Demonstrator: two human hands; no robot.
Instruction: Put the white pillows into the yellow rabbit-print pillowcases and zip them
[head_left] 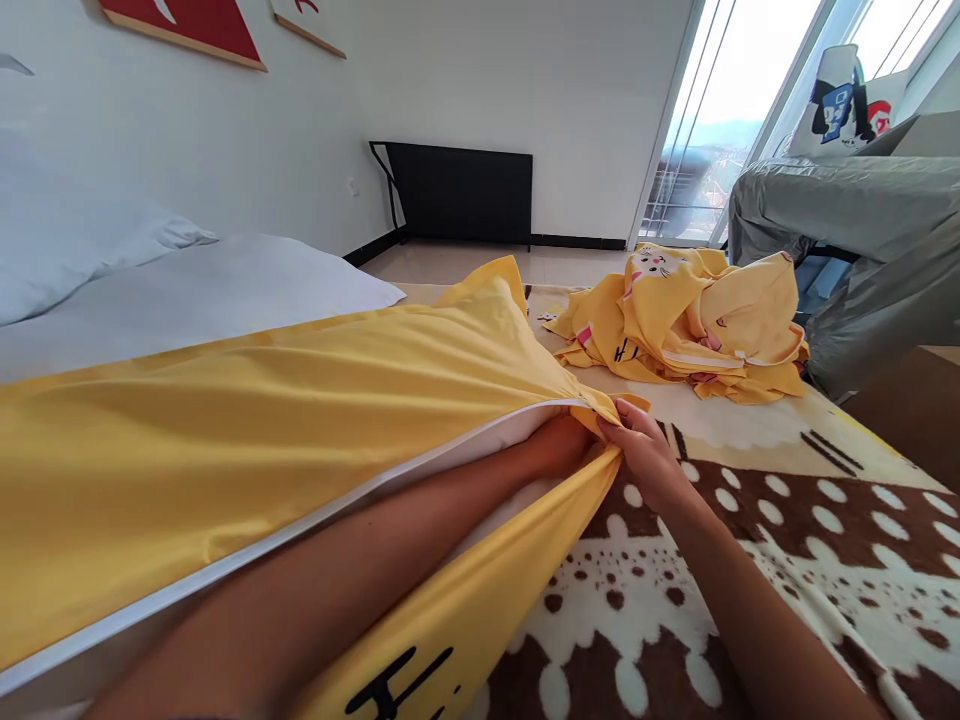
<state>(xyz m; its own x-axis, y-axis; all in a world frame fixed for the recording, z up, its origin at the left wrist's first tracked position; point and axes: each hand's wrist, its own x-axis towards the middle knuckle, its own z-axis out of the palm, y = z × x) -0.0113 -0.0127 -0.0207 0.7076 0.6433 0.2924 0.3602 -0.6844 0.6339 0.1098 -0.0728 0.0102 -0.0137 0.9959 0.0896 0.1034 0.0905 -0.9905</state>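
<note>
A yellow pillowcase (315, 420) with a white zip edge and black print stretches from the left across the bed. My left arm reaches in through its long opening. The back of my left hand (571, 440) shows just inside the far corner, and the cloth hides its fingers. From outside, my right hand (643, 450) pinches that corner of the pillowcase, its thumb and fingers closed on gathered cloth. White fabric shows within the opening beside my left forearm.
A crumpled heap of yellow printed fabric (690, 320) lies on the brown and cream patterned blanket (787, 530). White bedding (285, 270) is at the left. A silver-grey covered object (847, 210) and a cardboard box (907, 410) stand right, and a black panel (461, 195) leans by the wall.
</note>
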